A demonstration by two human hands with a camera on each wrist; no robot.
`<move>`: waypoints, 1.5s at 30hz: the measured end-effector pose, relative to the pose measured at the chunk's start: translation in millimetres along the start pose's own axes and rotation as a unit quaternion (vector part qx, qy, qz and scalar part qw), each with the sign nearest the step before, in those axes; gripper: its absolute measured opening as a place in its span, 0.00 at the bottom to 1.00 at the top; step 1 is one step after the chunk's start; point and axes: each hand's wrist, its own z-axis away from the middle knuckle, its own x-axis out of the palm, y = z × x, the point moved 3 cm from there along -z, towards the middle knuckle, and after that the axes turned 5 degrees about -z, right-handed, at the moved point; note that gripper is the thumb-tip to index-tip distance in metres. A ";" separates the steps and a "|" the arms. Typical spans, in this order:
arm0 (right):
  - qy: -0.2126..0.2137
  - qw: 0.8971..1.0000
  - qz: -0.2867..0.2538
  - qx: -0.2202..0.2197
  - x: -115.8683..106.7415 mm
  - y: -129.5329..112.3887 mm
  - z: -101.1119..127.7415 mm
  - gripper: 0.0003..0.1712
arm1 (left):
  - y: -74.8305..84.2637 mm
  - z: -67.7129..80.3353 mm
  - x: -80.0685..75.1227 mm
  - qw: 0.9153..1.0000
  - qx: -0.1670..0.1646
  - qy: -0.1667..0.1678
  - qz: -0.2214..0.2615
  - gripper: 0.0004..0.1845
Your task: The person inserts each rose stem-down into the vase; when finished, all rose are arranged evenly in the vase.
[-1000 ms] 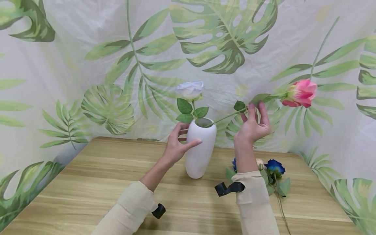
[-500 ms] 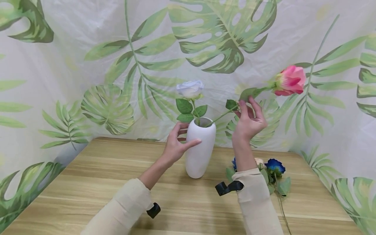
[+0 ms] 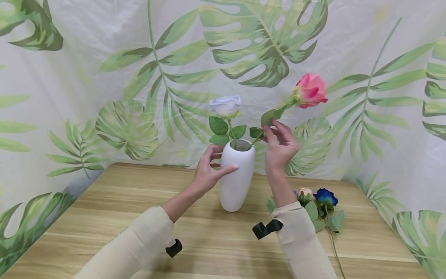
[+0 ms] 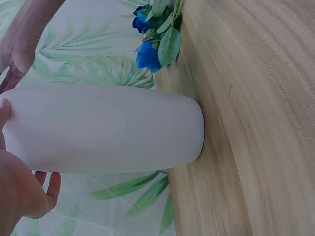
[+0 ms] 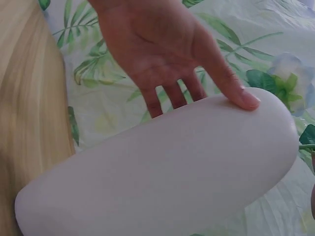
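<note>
A tall white vase [image 3: 237, 182] stands upright on the wooden table in the head view. My left hand [image 3: 209, 170] steadies it near the top, thumb across the front and fingers around the left side. A pale bluish-white rose [image 3: 225, 105] with green leaves rises from its mouth. To the right, my right hand [image 3: 281, 149] pinches the stem of a pink rose [image 3: 311, 91], just below a leaf. That stem slants down into the vase opening; its lower end is hidden inside. The right wrist view shows the left thumb [image 5: 241, 98] pressed on the vase wall.
Several loose flowers lie on the table's right side, among them a blue rose [image 3: 325, 197] and a cream rose [image 3: 305, 192], partly behind my right forearm. A leaf-patterned cloth [image 3: 174, 31] hangs behind the table [image 3: 132, 201].
My right hand has moved left toward the vase with the pink rose, whose stem is now steeper and farther into the opening. The left hand and the vase have stayed in place.
</note>
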 end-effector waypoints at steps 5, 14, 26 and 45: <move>-0.041 0.998 0.041 -0.016 1.0 3.1 7.0 0.14 | 1.5 -0.4 -0.7 1.000 0.000 -0.002 -0.009 0.31; -0.076 0.994 0.075 -0.014 5.0 3.0 14.3 0.14 | 1.3 -1.1 -2.3 1.000 -0.005 0.000 -0.006 0.31; -0.162 0.979 0.117 -0.039 5.5 7.1 24.0 0.11 | -0.2 0.3 -1.1 1.000 -0.001 -0.007 -0.005 0.32; -0.159 0.979 0.125 -0.018 0.4 11.1 31.2 0.14 | -1.8 0.1 0.7 1.000 0.002 -0.006 -0.004 0.32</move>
